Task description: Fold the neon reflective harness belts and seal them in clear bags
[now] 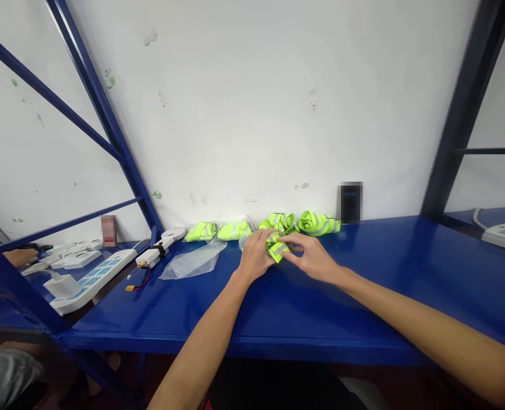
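Near the middle of the blue table, both hands are on a folded neon-yellow reflective vest (280, 252) with silver bands. My left hand (256, 255) is closed around its left side, and some clear plastic shows beside these fingers. From the right, my right hand (315, 260) pinches the vest's edge between thumb and fingers. Behind the hands lie more rolled vests of the same kind, one a loose roll (316, 223) at the right. To the left are two flatter bundles, a left one (201, 231) and a right one (234, 230), seemingly in clear plastic. Part of the held vest is hidden by fingers.
A clear plastic bag (195, 261) lies flat left of my hands. Further left are a white handheld fan (173, 234) and a battery pack with wires (150, 255). A power strip (102, 276) and another person's hand (19, 257) are beyond the blue frame post (124, 154).
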Tool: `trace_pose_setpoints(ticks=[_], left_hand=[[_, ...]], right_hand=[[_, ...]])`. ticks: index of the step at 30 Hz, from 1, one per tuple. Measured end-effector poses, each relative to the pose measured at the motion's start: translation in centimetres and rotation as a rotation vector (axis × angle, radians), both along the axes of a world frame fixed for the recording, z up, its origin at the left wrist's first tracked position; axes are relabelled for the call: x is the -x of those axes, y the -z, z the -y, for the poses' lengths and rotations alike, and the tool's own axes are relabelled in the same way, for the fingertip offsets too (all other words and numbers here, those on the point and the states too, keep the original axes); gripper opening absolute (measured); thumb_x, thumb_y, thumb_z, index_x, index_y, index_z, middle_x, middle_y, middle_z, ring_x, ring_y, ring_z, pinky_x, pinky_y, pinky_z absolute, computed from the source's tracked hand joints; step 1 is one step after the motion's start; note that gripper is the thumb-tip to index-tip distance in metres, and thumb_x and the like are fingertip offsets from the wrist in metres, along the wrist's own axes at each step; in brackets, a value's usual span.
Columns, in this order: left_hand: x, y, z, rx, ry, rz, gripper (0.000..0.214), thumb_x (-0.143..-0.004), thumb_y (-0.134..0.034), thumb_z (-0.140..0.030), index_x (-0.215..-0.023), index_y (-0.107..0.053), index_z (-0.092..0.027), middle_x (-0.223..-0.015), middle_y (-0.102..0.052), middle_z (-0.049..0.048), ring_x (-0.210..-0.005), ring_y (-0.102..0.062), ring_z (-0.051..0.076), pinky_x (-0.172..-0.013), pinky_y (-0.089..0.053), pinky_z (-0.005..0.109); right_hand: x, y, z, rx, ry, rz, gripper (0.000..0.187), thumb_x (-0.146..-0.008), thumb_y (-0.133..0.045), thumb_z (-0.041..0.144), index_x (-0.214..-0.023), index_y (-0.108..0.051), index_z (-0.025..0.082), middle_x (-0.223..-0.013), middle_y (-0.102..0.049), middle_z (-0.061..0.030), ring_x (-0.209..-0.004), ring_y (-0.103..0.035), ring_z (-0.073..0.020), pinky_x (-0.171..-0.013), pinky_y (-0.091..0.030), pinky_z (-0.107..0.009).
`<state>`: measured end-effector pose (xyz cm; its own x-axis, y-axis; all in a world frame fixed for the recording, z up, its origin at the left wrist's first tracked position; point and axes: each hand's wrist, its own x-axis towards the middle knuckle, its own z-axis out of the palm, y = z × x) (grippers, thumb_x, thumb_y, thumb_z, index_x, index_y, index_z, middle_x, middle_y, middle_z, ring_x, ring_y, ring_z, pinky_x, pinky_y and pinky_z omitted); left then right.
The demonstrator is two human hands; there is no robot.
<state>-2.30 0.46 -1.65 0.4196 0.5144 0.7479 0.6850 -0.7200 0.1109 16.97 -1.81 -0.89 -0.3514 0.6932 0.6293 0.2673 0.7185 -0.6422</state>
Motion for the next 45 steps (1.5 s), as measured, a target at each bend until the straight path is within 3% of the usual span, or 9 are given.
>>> trace_pose_setpoints(ticks=[8, 14, 21, 24, 27, 33, 37, 41, 45], left_hand=[[-0.5, -0.1, 0.0, -0.063, -0.013, -0.121, 0.068, -0.075, -0.066, -0.062, -0.126, -0.048, -0.021, -0.117, -0.062, 0.0119, -0.112, -0.057, 0.029, -0.095, -0.045, 0.042], [-0.8, 0.0, 0.0, -0.066, -0.03, -0.155, 0.067, -0.077, -0.061, -0.065, -0.127, -0.049, -0.022, -0.119, -0.062, 0.012, -0.115, -0.057, 0.028, -0.097, -0.044, 0.042], [-1.3, -0.2, 0.3, -0.099, -0.06, -0.275, 0.059, -0.08, -0.061, -0.06, -0.125, -0.054, -0.022, -0.115, -0.065, 0.0108, -0.109, -0.059, 0.027, -0.103, -0.036, 0.045], [-1.7, -0.3, 0.6, -0.109, -0.087, -0.293, 0.059, -0.078, -0.065, -0.057, -0.125, -0.054, -0.024, -0.115, -0.065, 0.0101, -0.11, -0.057, 0.028, -0.105, -0.032, 0.049], [-2.2, -0.2, 0.8, -0.104, -0.097, -0.3, 0.059, -0.076, -0.068, -0.053, -0.125, -0.054, -0.023, -0.114, -0.065, 0.0097, -0.11, -0.055, 0.029, -0.103, -0.034, 0.048], [-2.8, 0.0, 0.7, -0.13, -0.106, -0.32, 0.045, -0.077, -0.066, -0.037, -0.118, -0.059, -0.022, -0.106, -0.066, 0.0089, -0.103, -0.056, 0.028, -0.1, -0.036, 0.046], [-2.9, 0.3, 0.7, -0.102, -0.105, -0.304, 0.059, -0.073, -0.069, -0.041, -0.126, -0.055, -0.019, -0.109, -0.065, 0.0107, -0.105, -0.056, 0.029, -0.104, -0.034, 0.048], [-2.8, -0.2, 1.5, -0.029, -0.049, -0.29, 0.081, -0.068, -0.072, -0.049, -0.139, -0.044, -0.021, -0.118, -0.062, 0.0113, -0.114, -0.054, 0.03, -0.113, -0.023, 0.053], [-1.8, -1.6, 2.2, 0.04, 0.079, -0.287, 0.073, -0.077, -0.064, -0.043, -0.144, -0.039, -0.025, -0.131, -0.057, 0.0095, -0.127, -0.048, 0.029, -0.117, -0.02, 0.05]], right_hand=[[0.1, -0.4, -0.8, 0.206, 0.024, -0.106, 0.027, -0.072, -0.073, 0.028, -0.095, -0.063, 0.019, -0.099, -0.07, -0.0057, -0.083, -0.07, -0.0215, -0.069, -0.058, -0.032], [0.3, -0.1, -1.4, 0.255, 0.029, -0.1, 0.02, -0.071, -0.071, 0.032, -0.069, -0.057, 0.018, -0.067, -0.064, -0.0008, -0.063, -0.065, -0.0184, -0.053, -0.05, -0.027], [-0.2, 1.1, -2.4, 0.26, 0.022, -0.022, 0.023, -0.072, -0.072, 0.039, -0.07, -0.061, 0.019, -0.054, -0.06, 0.0009, -0.048, -0.058, -0.016, -0.048, -0.045, -0.026], [-0.6, 1.5, -2.6, 0.165, 0.083, -0.01, 0.025, -0.072, -0.072, 0.041, -0.069, -0.062, 0.018, -0.064, -0.063, -0.001, -0.052, -0.058, -0.0152, -0.051, -0.044, -0.026], [-0.7, 1.5, -2.3, 0.048, 0.153, 0.06, 0.021, -0.073, -0.071, 0.037, -0.067, -0.064, 0.018, -0.07, -0.065, -0.0022, -0.061, -0.058, -0.0156, -0.058, -0.044, -0.026], [-0.3, 1.4, -1.8, 0.051, 0.18, 0.169, 0.011, -0.072, -0.063, 0.021, -0.062, -0.062, 0.017, -0.064, -0.064, -0.001, -0.057, -0.055, -0.0145, -0.058, -0.038, -0.026], [0.2, 1.9, -2.3, 0.021, 0.202, 0.148, 0.006, -0.065, -0.056, 0.013, -0.062, -0.054, 0.018, -0.06, -0.059, 0.0014, -0.054, -0.05, -0.0125, -0.055, -0.034, -0.024], [0.4, 2.3, -2.8, -0.02, 0.27, 0.156, 0.011, -0.061, -0.053, 0.011, -0.062, -0.046, 0.02, -0.055, -0.048, 0.0052, -0.05, -0.04, -0.01, -0.049, -0.027, -0.024], [0.0, 2.7, -2.6, 0.089, 0.196, 0.123, 0.01, -0.063, -0.054, 0.012, -0.061, -0.048, 0.019, -0.054, -0.052, 0.0045, -0.049, -0.046, -0.011, -0.049, -0.033, -0.023]])
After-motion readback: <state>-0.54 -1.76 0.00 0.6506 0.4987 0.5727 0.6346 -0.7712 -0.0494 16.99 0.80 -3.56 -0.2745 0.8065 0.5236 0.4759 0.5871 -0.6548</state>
